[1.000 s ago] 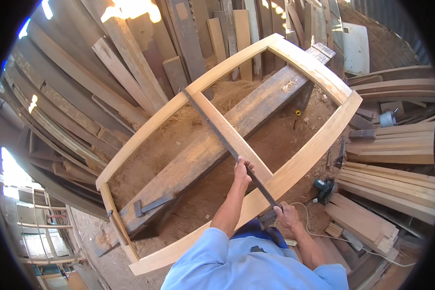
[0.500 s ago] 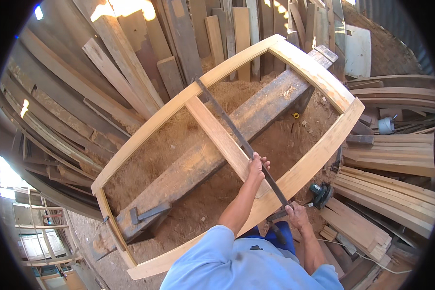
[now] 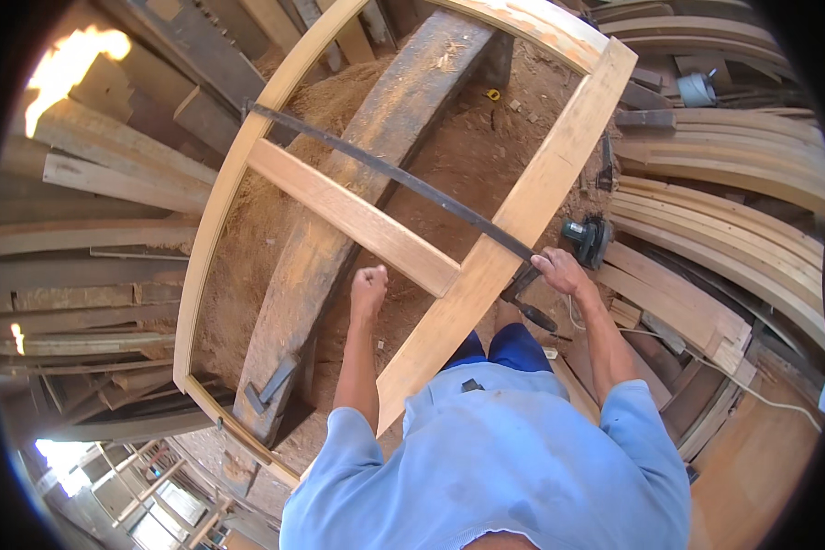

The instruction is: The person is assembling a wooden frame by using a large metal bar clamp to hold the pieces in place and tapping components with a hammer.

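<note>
A long dark metal bar clamp (image 3: 385, 170) lies across a pale wooden frame (image 3: 545, 170), reaching from its far left rail to its near right one. My right hand (image 3: 562, 272) is closed on the clamp's near end, just outside the rail. Below that hand hangs the clamp's dark handle (image 3: 536, 318). Roughly alongside the bar runs the frame's wooden crosspiece (image 3: 357, 215). Over the frame's opening, left of the crosspiece's near end, my left hand (image 3: 368, 289) is curled into a fist, apart from the clamp, with nothing visible in it.
A heavy timber beam (image 3: 302, 284) supports the frame, with a hammer (image 3: 270, 383) on its near end. Right of me are a green power tool (image 3: 587, 240), its pale cord (image 3: 742, 385) and stacked boards (image 3: 715, 247). Planks (image 3: 119, 183) lean at the left. Sawdust covers the ground.
My left hand has let go of the bar and drawn back to the left. My right hand stays at the clamp's end. The whole view has turned and shifted.
</note>
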### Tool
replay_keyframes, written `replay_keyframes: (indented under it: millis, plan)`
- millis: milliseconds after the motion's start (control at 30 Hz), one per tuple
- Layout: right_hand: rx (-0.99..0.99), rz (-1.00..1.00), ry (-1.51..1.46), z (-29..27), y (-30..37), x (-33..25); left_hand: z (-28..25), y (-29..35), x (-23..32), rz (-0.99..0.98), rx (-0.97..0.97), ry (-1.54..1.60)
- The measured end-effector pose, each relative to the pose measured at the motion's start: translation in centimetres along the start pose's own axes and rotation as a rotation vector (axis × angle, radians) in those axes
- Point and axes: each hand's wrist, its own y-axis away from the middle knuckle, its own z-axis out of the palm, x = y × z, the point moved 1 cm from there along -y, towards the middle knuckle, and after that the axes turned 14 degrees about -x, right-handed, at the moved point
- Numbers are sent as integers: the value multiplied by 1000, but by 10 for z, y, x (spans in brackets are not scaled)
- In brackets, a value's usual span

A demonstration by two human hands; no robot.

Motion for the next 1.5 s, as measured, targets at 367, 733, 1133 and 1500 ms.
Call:
replay_keyframes:
  millis: [367, 733, 1133, 1500]
  plan:
    - [-22, 332, 195, 82, 63, -33, 88, -10, -47, -92, -428, 419]
    - [473, 76, -227, 113, -10, 18, 39, 18, 85, 489, 136, -924]
    - [424, 66, -577, 131, -12, 36, 113, -102, 167, 794, -284, -1549]
    - [422, 12, -708, 123, -3, 13, 110, -115, 163, 898, -294, -1487]
